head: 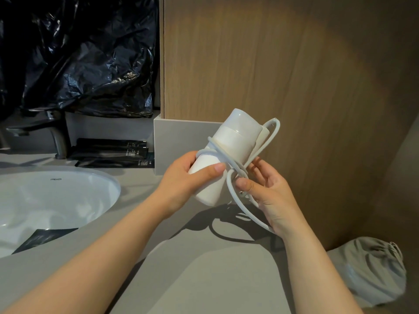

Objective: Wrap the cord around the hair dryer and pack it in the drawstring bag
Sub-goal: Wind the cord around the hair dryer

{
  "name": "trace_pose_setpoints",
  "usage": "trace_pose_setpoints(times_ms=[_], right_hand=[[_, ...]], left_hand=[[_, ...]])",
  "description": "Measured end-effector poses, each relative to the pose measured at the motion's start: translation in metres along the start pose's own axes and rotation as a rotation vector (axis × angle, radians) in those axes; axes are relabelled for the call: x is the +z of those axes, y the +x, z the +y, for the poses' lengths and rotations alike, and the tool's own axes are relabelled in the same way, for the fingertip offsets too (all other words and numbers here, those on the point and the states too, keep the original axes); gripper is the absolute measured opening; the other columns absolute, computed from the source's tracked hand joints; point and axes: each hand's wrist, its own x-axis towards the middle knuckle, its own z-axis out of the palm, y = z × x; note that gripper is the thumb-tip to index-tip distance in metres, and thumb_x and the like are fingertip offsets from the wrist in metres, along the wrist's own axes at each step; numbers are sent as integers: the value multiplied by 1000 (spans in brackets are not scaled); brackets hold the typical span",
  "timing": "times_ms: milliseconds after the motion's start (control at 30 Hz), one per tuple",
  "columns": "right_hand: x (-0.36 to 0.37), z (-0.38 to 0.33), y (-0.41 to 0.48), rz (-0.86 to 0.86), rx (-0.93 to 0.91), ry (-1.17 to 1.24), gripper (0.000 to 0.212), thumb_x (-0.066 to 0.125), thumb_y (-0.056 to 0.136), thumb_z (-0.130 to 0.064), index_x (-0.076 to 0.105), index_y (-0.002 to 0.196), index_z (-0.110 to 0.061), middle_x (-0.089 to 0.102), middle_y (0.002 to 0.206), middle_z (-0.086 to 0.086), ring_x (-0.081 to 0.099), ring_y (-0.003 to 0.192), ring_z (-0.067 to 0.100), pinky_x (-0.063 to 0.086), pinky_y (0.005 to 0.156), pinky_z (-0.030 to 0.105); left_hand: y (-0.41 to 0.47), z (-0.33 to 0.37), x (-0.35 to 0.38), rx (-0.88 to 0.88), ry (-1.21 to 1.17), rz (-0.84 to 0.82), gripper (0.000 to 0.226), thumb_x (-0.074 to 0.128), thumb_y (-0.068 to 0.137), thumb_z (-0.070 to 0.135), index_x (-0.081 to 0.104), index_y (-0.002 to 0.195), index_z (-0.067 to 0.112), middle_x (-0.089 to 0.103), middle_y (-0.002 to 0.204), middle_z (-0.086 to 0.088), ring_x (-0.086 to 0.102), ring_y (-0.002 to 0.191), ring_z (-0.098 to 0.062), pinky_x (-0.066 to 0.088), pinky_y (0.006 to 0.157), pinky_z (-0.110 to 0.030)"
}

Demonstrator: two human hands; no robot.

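Left hand (183,177) grips the hair dryer (234,141) handle, right hand (269,196) pinches the cord (237,201): few slack turns on, tail unwound, drawstring bag (374,273) on counter (204,268) at 5 o'clock, unpacked.

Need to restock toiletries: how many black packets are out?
4: three packets stacked beside the faucet, one across the sink rim; more may hide underneath.
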Motion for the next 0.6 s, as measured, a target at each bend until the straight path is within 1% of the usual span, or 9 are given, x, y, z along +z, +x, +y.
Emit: trace_pose_setpoints(times_ms=[67, 133, 200, 233, 267, 300, 433, 500, 600], right_hand=[[-2, -1, -1, -9, -2, -5, 63, 80, 57, -36, 56, 115, -42, 63, 120, -24, 59, 112, 3, 49, 91, 30], [-2, -2, -4, -18, -14, -42, 69, 78, 61, -39, 50, 124, -43, 58, 128, -21, 57, 114, 3, 48, 93, 32], [0, -3, -5, -14, -44, -86, 65, 76, 71, -34, 49, 129, -37, 58, 123, -22, 61, 100, -5, 54, 77, 18], [0, -4, -5, -7, -62, -86, 55, 75, 75, -27, 52, 125, -35, 60, 116, -23, 64, 89, -10, 52, 65, 11], [0, -4, -5, 1, -69, -81, 46, 74, 79, -22, 54, 118, -35, 62, 110, -23, 65, 83, -13, 50, 57, 8], [0, -4, -5, 7, -75, -84, 42, 73, 80, -19, 56, 114, -35, 64, 107, -22, 65, 81, -14, 48, 54, 7], [2, 0, -6, 9, -95, -139, 49, 75, 80, -17, 59, 125, -26, 69, 111, -16, 67, 92, -5, 51, 60, 10], [5, 3, -6, -4, -87, -205, 52, 76, 79, -20, 59, 128, -25, 69, 115, -13, 68, 95, 0, 53, 64, 12], [4, 3, -6, -43, -53, -255, 53, 75, 80, -23, 56, 129, -27, 67, 119, -13, 69, 91, 0, 54, 66, 13]], left_hand=[[1, -1, -1, -36, -111, -34, 63, 70, 62, 55, 65, 110, 15, 71, 100, -7, 67, 86, -20, 52, 71, -31], [0, 0, -3, -69, -159, -64, 61, 68, 64, 54, 63, 110, 14, 70, 98, -6, 66, 86, -20, 53, 70, -31], [1, -1, -6, -124, -156, -96, 56, 67, 69, 52, 63, 113, 17, 70, 101, -6, 66, 89, -21, 54, 70, -31], [1, -1, -7, -160, -145, -116, 53, 65, 73, 52, 62, 115, 19, 70, 104, -6, 66, 92, -21, 55, 70, -31], [1, -1, -8, -187, -134, -130, 52, 62, 75, 53, 62, 117, 21, 70, 107, -5, 66, 94, -22, 55, 71, -32], [2, -1, -9, -192, -113, -126, 55, 61, 74, 56, 61, 117, 22, 71, 109, -5, 67, 95, -21, 55, 72, -33], [3, -2, -6, -156, -3, -9, 79, 63, 54, 76, 58, 112, 22, 71, 110, -4, 70, 95, -20, 56, 85, -39], [2, -4, -3, -148, 41, 8, 77, 64, 51, 76, 56, 109, 26, 71, 107, -2, 71, 91, -17, 57, 80, -36], [1, -5, -1, -129, 25, 49, 67, 75, 57, 69, 57, 106, 28, 72, 102, 1, 72, 84, -11, 55, 69, -26]])
